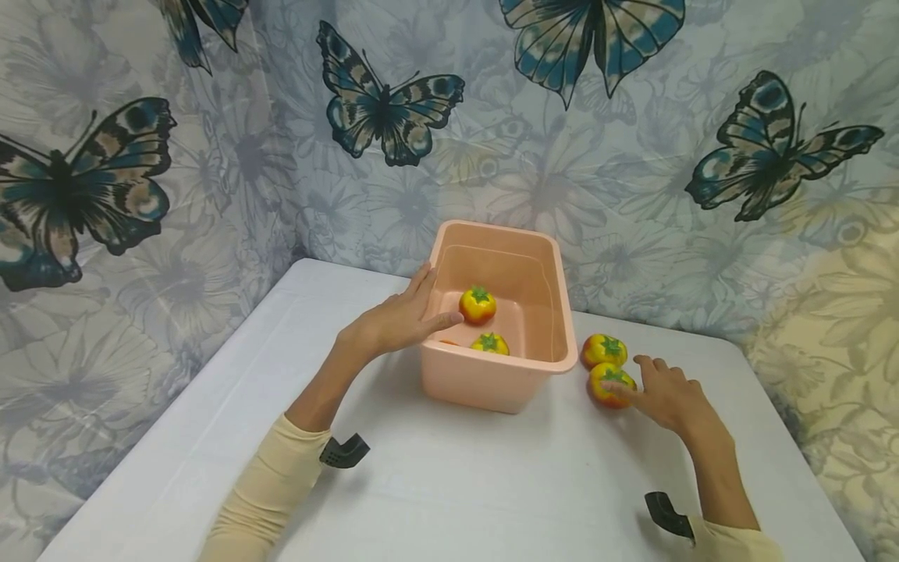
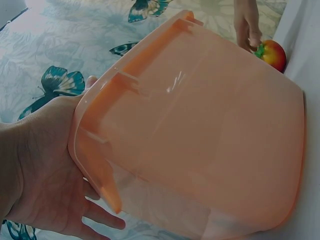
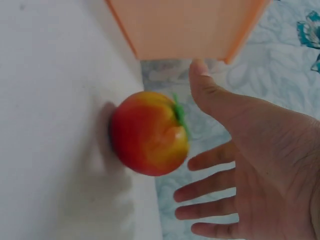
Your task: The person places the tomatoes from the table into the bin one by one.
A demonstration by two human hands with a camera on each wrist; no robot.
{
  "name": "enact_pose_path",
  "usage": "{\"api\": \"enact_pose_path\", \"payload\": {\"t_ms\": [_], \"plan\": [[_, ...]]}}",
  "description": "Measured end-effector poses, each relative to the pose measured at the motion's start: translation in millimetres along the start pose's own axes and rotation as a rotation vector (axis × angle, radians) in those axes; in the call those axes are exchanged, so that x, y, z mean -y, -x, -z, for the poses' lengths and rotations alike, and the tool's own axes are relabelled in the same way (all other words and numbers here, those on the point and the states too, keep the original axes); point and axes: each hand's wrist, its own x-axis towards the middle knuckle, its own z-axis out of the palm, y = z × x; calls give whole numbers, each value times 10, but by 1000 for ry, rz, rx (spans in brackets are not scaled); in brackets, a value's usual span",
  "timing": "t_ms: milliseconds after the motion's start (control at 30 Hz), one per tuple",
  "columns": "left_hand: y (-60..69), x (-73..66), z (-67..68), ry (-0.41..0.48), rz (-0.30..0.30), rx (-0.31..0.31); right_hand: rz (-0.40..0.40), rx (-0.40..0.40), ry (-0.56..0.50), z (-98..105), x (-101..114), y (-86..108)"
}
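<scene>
A peach-coloured plastic bin (image 1: 485,382) stands on the table with red-and-yellow persimmons inside: one persimmon (image 1: 477,305) in full view, another (image 1: 490,343) partly behind the near rim, and an orange sliver beside it. My left hand (image 1: 403,318) rests on the bin's left rim, thumb over the edge and fingers extended along the outside. Right of the bin, two more persimmons touch, a farther one (image 1: 604,350) and a nearer one (image 1: 609,385). Just right of these is my right hand (image 1: 670,396), fingers spread, thumb over the nearer persimmon. In the right wrist view, that hand (image 3: 265,165) holds nothing.
The white table (image 1: 393,492) reaches the walls, which are hung with butterfly-patterned cloth (image 1: 393,203). Black wrist devices show at the left cuff (image 1: 344,451) and right cuff (image 1: 667,515).
</scene>
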Motion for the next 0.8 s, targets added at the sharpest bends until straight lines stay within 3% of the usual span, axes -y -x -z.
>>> {"api": "enact_pose_path", "payload": {"t_ms": [367, 567, 667, 800], "plan": [[7, -5, 5, 7, -1, 4, 5, 89, 48, -166, -8, -96], [1, 3, 0, 6, 5, 2, -12, 113, -3, -141, -16, -74], [-1, 10, -4, 8, 7, 2, -6, 96, -34, -69, -4, -17], [-6, 15, -11, 11, 1, 0, 31, 15, -48, 45, 47, 85]]}}
